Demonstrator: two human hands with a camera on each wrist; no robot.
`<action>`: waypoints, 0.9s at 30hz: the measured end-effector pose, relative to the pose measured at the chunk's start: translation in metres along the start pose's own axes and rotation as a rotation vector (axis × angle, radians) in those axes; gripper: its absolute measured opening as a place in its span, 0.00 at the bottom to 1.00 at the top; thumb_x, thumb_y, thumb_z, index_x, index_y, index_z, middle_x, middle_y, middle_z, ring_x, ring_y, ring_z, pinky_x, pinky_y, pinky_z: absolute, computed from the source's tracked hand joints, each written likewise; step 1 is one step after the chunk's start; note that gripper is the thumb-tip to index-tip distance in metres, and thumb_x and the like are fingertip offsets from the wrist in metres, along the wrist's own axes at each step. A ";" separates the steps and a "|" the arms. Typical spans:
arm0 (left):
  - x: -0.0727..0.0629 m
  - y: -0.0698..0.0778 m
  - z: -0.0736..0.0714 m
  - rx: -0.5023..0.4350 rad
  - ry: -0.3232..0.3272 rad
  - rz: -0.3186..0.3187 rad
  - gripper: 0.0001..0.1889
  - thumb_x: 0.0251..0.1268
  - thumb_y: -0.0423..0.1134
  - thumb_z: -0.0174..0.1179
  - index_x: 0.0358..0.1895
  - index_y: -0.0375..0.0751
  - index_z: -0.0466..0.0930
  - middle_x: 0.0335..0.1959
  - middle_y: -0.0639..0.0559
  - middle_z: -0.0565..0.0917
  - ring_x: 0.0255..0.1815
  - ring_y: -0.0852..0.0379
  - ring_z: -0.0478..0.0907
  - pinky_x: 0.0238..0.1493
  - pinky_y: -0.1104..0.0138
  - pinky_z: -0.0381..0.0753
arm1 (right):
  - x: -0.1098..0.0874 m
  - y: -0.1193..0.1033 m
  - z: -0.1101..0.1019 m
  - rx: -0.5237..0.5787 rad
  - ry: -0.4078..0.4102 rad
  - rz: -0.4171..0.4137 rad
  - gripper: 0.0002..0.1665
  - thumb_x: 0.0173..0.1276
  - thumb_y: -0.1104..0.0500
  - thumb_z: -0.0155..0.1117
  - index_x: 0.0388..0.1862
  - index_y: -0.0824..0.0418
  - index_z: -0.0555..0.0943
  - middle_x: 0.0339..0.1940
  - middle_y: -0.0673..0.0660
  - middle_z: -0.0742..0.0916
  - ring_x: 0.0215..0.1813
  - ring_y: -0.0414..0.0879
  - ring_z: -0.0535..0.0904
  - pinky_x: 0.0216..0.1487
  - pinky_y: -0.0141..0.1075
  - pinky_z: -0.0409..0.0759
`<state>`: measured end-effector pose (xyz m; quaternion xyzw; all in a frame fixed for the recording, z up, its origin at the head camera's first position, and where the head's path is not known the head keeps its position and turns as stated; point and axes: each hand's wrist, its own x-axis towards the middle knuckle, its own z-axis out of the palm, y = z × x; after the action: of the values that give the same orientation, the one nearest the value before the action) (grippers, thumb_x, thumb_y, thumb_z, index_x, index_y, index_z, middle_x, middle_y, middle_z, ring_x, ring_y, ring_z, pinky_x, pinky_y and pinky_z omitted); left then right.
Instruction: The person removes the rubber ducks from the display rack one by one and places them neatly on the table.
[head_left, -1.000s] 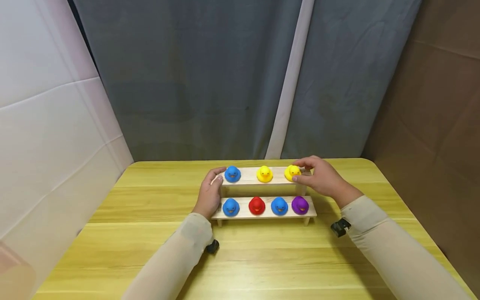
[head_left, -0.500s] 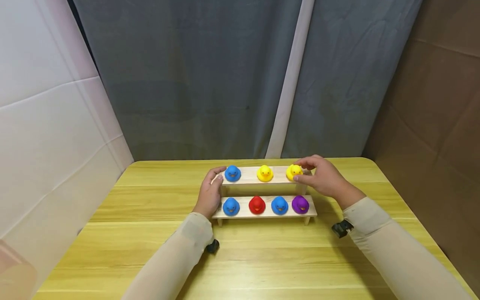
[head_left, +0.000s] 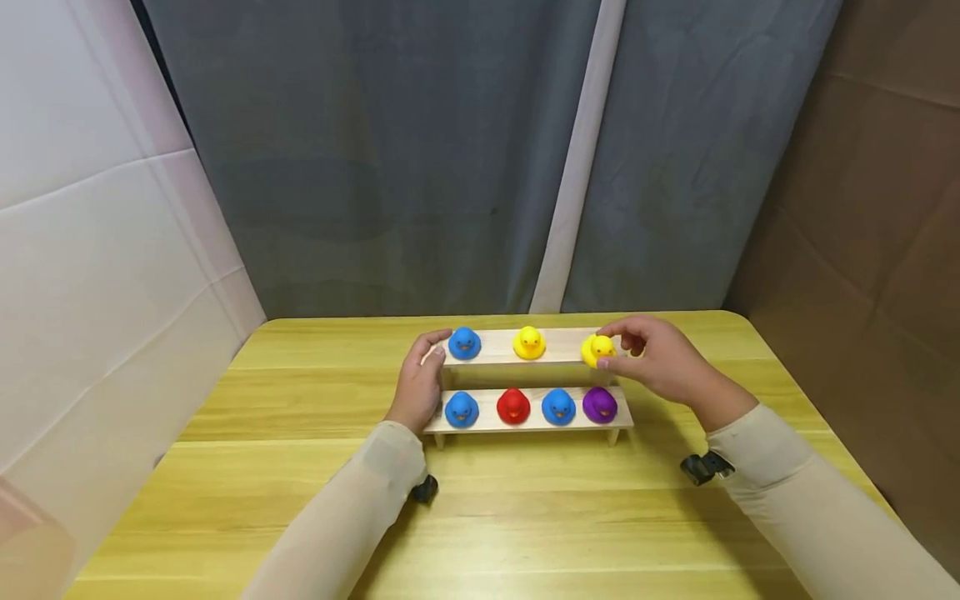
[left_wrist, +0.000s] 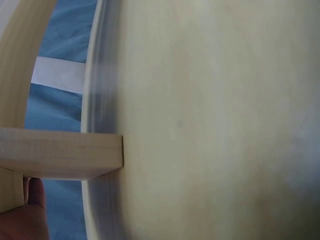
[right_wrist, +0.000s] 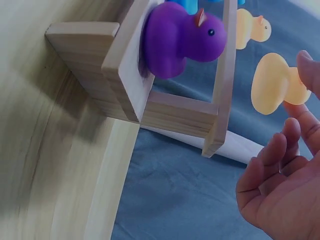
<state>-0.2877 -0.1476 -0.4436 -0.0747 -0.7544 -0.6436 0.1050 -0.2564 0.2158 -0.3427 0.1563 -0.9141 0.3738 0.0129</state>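
My right hand (head_left: 663, 362) pinches a yellow rubber duck (head_left: 597, 350) between thumb and fingers at the right end of a two-tier wooden rack's upper shelf (head_left: 564, 343). In the right wrist view this duck (right_wrist: 269, 84) hangs clear of the plank. My left hand (head_left: 417, 385) holds the rack's left end. In the left wrist view its fingers are partly hidden behind the wood. Another yellow duck (head_left: 529, 342) sits mid-shelf, and a blue duck (head_left: 465, 342) stands beside my left fingers.
The lower shelf carries a blue duck (head_left: 461, 410), a red duck (head_left: 513, 406), another blue duck (head_left: 558, 407) and a purple duck (head_left: 600, 405). The rack stands near the far edge of the wooden table (head_left: 525, 517), before a grey curtain (head_left: 375, 167).
My right hand has moved the yellow duck to the right and lifted it off the upper shelf. My left hand has stayed on the rack's left end.
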 end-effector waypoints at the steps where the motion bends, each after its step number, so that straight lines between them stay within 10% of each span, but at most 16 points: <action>1: 0.000 0.000 0.000 -0.003 0.003 0.001 0.20 0.84 0.40 0.43 0.69 0.43 0.76 0.73 0.45 0.75 0.79 0.47 0.64 0.83 0.49 0.54 | -0.001 0.000 0.000 0.002 -0.005 -0.001 0.24 0.68 0.54 0.78 0.60 0.61 0.85 0.39 0.59 0.77 0.44 0.53 0.71 0.44 0.42 0.73; 27: -0.001 -0.001 0.000 -0.015 0.001 0.004 0.20 0.84 0.39 0.44 0.69 0.42 0.76 0.73 0.44 0.75 0.80 0.47 0.63 0.83 0.49 0.53 | -0.036 -0.005 -0.001 0.103 -0.039 -0.043 0.21 0.67 0.59 0.78 0.56 0.64 0.85 0.31 0.56 0.74 0.34 0.49 0.71 0.30 0.33 0.71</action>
<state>-0.2873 -0.1480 -0.4450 -0.0769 -0.7493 -0.6492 0.1060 -0.2203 0.2232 -0.3433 0.1838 -0.8901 0.4170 -0.0050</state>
